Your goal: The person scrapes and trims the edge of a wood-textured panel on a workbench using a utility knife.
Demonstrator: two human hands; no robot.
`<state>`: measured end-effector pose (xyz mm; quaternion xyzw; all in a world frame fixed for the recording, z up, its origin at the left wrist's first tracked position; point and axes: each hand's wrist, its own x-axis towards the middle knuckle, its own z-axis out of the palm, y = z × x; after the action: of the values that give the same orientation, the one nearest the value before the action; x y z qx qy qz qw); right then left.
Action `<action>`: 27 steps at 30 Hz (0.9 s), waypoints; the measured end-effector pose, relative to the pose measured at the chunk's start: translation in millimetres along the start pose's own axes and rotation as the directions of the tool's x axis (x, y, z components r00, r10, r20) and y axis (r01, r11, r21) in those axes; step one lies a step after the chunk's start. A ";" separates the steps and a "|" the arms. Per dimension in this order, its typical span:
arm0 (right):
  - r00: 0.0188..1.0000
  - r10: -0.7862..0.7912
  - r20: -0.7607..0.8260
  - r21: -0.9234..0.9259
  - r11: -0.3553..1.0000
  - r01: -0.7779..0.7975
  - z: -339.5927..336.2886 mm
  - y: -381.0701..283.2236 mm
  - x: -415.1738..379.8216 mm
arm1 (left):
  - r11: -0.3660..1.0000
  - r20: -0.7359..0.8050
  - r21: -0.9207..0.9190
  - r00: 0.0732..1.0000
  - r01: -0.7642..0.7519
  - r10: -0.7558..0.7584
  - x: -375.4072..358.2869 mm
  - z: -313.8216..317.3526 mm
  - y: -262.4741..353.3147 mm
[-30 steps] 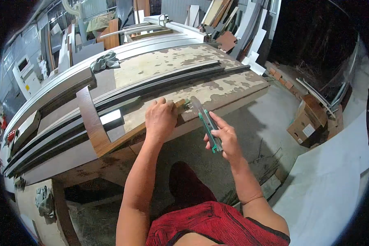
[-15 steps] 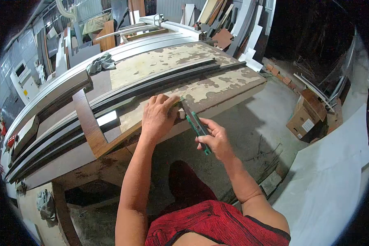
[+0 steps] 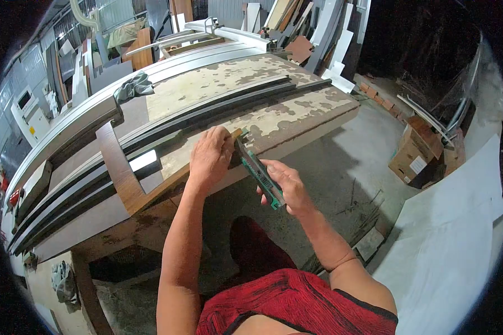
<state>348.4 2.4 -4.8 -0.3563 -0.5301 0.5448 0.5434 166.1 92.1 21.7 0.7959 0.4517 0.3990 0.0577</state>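
My right hand is closed around a green utility knife, its blade end pointing up and left. That end meets the tip of a narrow wood-grain strip at the edge of the worktable. Fingers bent, my left hand grips the strip close to this tip and hides part of it. The strip runs down-left along the table edge to a wider brown wood-grain board, which lies across the dark metal rails. A small white piece rests just right of that board.
Long dark rails stretch across the table. A grey cloth lies at its far side. On the floor to the right stand a cardboard box and a large white sheet. Offcut boards lean at the back.
The knife and my right hand have shifted slightly left and down, the knife's end now against the strip's tip. My left hand has moved slightly left, and its fingers have curled in.
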 end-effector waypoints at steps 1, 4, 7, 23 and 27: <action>1.000 -0.001 -0.002 -0.002 1.000 0.001 1.2 0.1 0.7 | 1.000 0.009 0.000 1.000 0.014 -0.014 0.3 0.3 -1.2; 1.000 0.016 0.007 0.011 1.000 -0.016 0.4 1.6 0.1 | 0.996 0.068 -0.030 0.995 0.079 -0.077 0.0 -4.8 0.3; 0.999 0.030 0.017 0.017 0.999 -0.031 -0.7 2.6 -0.4 | 0.996 0.067 -0.059 0.996 0.071 -0.067 -0.3 -5.1 -2.3; 0.999 -0.007 0.034 -0.008 1.000 0.007 2.8 7.7 2.0 | 0.953 0.104 -0.220 0.977 0.207 -0.188 5.6 -7.0 -5.9; 0.999 -0.006 0.046 -0.002 1.000 0.006 5.0 4.2 0.6 | 0.933 0.113 -0.284 0.974 0.220 -0.195 8.8 -6.1 -13.8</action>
<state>342.6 2.7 -7.8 -0.3424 -0.5443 0.5507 0.5323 155.0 105.3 24.7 0.7421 0.4660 0.4201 0.2359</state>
